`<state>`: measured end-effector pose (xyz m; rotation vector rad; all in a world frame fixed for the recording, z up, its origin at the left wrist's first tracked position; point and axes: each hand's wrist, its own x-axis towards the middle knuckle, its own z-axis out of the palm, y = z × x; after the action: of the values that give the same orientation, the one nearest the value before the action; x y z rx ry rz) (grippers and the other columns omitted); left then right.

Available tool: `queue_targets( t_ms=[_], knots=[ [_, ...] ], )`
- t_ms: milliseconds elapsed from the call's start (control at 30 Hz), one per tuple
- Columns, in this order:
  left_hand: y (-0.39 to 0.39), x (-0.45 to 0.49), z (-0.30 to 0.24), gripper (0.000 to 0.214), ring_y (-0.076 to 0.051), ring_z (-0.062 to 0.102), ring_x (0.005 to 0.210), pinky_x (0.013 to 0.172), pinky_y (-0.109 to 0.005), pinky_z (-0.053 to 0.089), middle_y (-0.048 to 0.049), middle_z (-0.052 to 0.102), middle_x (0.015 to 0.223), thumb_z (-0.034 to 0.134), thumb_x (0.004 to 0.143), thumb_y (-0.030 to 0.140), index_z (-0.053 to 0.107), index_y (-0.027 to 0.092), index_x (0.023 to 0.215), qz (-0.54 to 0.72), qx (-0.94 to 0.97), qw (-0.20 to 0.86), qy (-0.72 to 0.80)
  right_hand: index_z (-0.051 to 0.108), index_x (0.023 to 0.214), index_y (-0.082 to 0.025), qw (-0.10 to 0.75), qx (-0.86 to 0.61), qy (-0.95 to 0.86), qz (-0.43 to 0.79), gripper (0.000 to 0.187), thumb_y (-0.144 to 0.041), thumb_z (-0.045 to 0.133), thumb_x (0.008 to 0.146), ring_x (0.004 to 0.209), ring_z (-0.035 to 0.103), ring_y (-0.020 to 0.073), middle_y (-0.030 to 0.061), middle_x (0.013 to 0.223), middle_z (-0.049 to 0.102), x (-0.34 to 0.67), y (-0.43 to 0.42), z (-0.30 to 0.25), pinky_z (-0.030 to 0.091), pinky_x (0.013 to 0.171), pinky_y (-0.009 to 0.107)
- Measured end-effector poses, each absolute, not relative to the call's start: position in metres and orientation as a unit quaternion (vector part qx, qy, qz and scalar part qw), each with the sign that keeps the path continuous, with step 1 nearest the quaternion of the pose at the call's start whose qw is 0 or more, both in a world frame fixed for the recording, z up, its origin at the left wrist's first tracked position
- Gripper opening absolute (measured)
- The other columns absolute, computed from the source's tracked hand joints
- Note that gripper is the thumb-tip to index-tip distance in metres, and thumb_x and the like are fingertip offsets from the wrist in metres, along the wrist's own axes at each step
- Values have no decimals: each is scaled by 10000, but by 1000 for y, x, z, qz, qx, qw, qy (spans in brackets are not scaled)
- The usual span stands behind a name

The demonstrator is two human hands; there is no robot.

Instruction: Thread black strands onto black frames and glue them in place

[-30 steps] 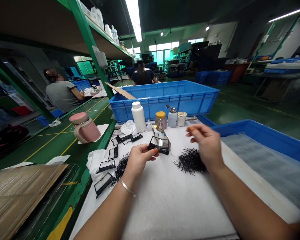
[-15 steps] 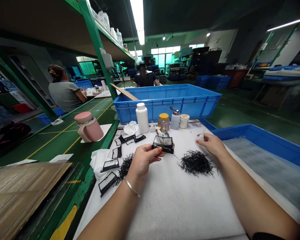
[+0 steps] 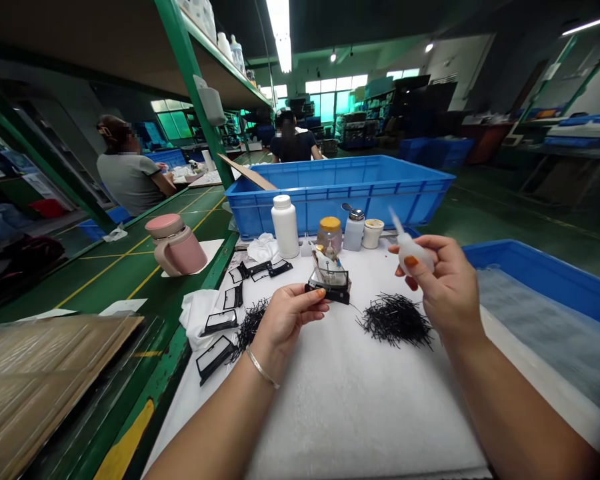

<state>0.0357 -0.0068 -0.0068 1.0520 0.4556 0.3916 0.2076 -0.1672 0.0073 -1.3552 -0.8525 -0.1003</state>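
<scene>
My left hand [image 3: 290, 317] grips the near edge of a black rectangular frame with a clear window [image 3: 329, 283], which is tilted up over the white foam pad [image 3: 360, 413]. My right hand [image 3: 445, 283] is raised and pinches a small white squeeze bottle with a thin nozzle [image 3: 411, 253]. Below that hand lies a loose pile of fine black strands [image 3: 396, 320]. A smaller pile of the same strands [image 3: 250, 327] sits by my left wrist. Several similar black frames, such as one [image 3: 214, 359] near the pad's left edge, lie to the left.
A large blue crate [image 3: 340, 193] stands beyond the pad, with a white bottle [image 3: 285, 227], amber jar [image 3: 329, 235], pump dispenser [image 3: 354, 230] and small tub [image 3: 373, 233] before it. A blue tray [image 3: 545, 287] lies right; a pink mug [image 3: 176, 247] stands left. Two co-workers [image 3: 127, 180] sit beyond.
My right hand has lifted the white squeeze bottle off the pad and raised it, nozzle up. My left hand still holds the black frame, with little movement.
</scene>
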Motion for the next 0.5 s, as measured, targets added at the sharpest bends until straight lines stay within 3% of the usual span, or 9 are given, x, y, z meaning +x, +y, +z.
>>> queue_targets(
  t_ms=[200, 500],
  knots=[
    [-12, 40, -10, 293, -126, 649, 651, 580, -183, 527, -73, 672, 711, 852, 635, 279, 691, 79, 777, 159, 520, 811, 216, 689, 906, -223, 659, -579, -463, -125, 190, -224, 779, 739, 859, 653, 186, 31, 903, 700, 170, -169, 10, 525, 714, 287],
    [-16, 40, -11, 307, -134, 645, 683, 615, -204, 513, -87, 681, 775, 838, 648, 307, 704, 83, 810, 146, 542, 801, 208, 672, 999, -238, 591, -550, -570, -152, 247, -154, 727, 773, 878, 656, 217, 47, 933, 700, 168, -166, 1, 535, 756, 356]
  ],
)
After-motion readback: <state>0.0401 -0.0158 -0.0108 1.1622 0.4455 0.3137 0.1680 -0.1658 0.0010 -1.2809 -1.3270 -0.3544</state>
